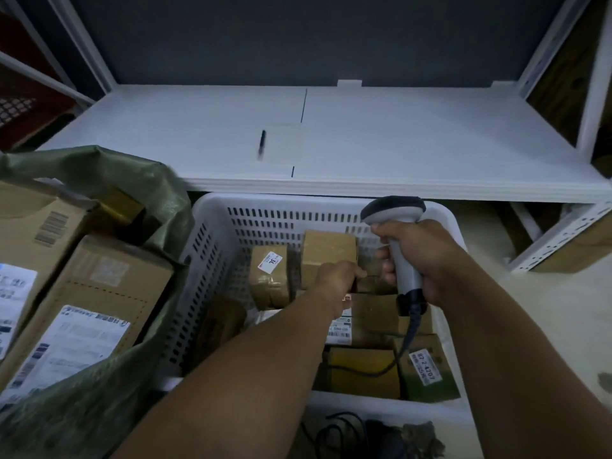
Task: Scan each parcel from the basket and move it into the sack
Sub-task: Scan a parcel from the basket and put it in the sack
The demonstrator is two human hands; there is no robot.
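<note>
Right hand [427, 256] clamped round the scanner [394, 210]; our left hand [334, 283] rests on the 12 o'clock parcel [328, 250] in the basket [265, 200], can't tell if it's gripping. We'd turn its label up first.

left hand [334, 283] reaches among parcels in the basket [212, 260]; right hand [420, 256] grips the scanner [397, 220].

The basket [265, 200] is sitting before the shelf [397, 137], its rear rim under the shelf's front edge. Inside it parcels [270, 276] are lying packed. The sack [99, 409] is standing just left, touching the basket, with cartons [126, 283] inside. A pen [262, 142] is lying on the shelf, possibly on a sheet of paper. The barcode scanner [402, 246] is hanging over the basket's right rear corner.
</note>
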